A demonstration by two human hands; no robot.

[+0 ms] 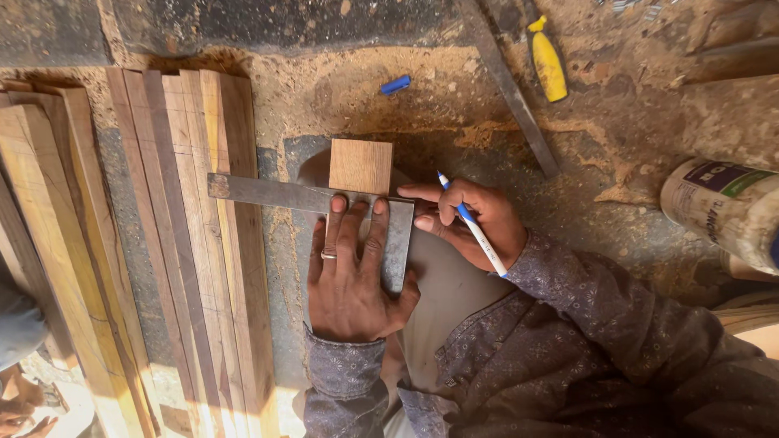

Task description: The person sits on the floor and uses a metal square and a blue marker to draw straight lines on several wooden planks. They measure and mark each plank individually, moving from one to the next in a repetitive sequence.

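My left hand (350, 272) lies flat on a steel try square (268, 193), pressing it across a short wooden strip (360, 165) whose far end shows beyond the blade. A ring sits on one finger. My right hand (475, 217) grips a blue and white pen (473, 227), tip up, just right of the square's corner and the strip. The rest of the strip is hidden under my left hand.
A row of long wooden strips (199, 235) lies at the left on a dusty surface. A blue pen cap (395, 84), a long metal bar (511, 89) and a yellow-handled tool (548, 63) lie further off. A dusty white container (726, 209) sits at right.
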